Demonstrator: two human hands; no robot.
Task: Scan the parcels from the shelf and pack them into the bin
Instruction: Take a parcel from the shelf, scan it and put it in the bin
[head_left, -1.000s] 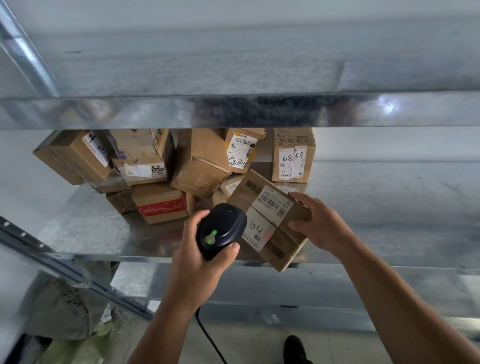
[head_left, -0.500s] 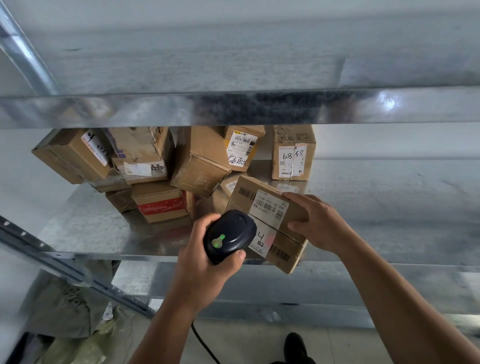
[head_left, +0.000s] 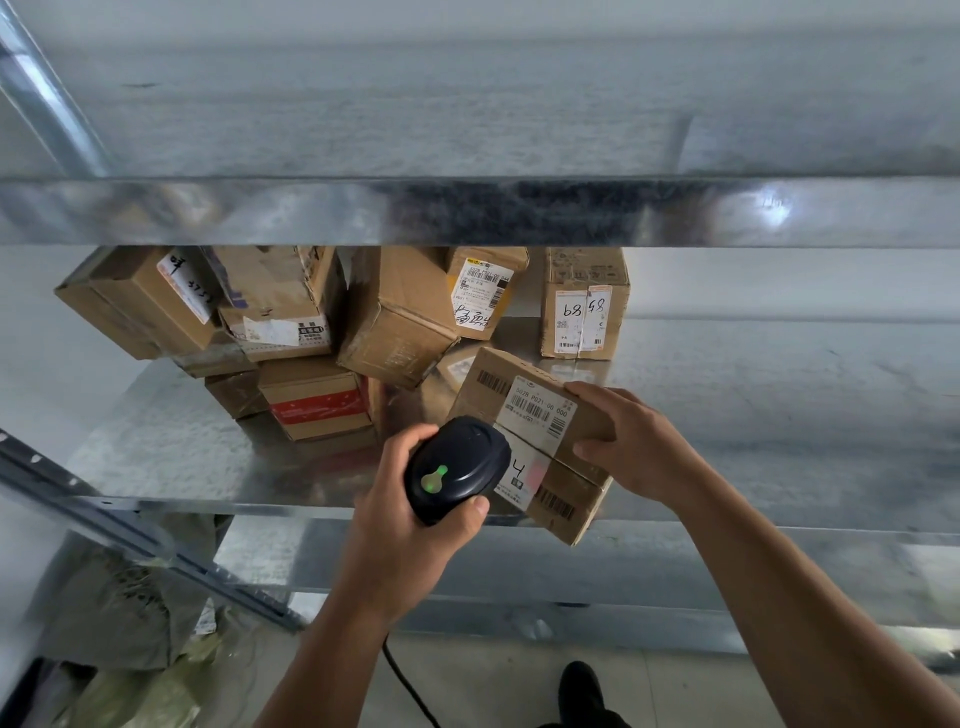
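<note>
My right hand (head_left: 631, 444) grips the right end of a flat cardboard parcel (head_left: 537, 410), tilted above the front of the metal shelf (head_left: 753, 426). White barcode labels face up on the parcel, and a pink glow lies on the lower label. My left hand (head_left: 415, 530) is closed around a black barcode scanner (head_left: 457, 467) with a green light on top. The scanner's head covers the parcel's left lower part. A black cable hangs from the scanner. No bin is in view.
Several cardboard parcels (head_left: 400, 322) are heaped at the back left of the shelf; one box (head_left: 584, 304) stands apart at the back. The upper shelf's edge (head_left: 467, 210) runs across above. Grey sacks (head_left: 124, 618) lie on the floor at lower left. A black shoe (head_left: 582, 686) shows below.
The scanner has moved right and closer over the parcel's label. My right hand has tipped the parcel slightly and drawn it a little toward the shelf's front edge.
</note>
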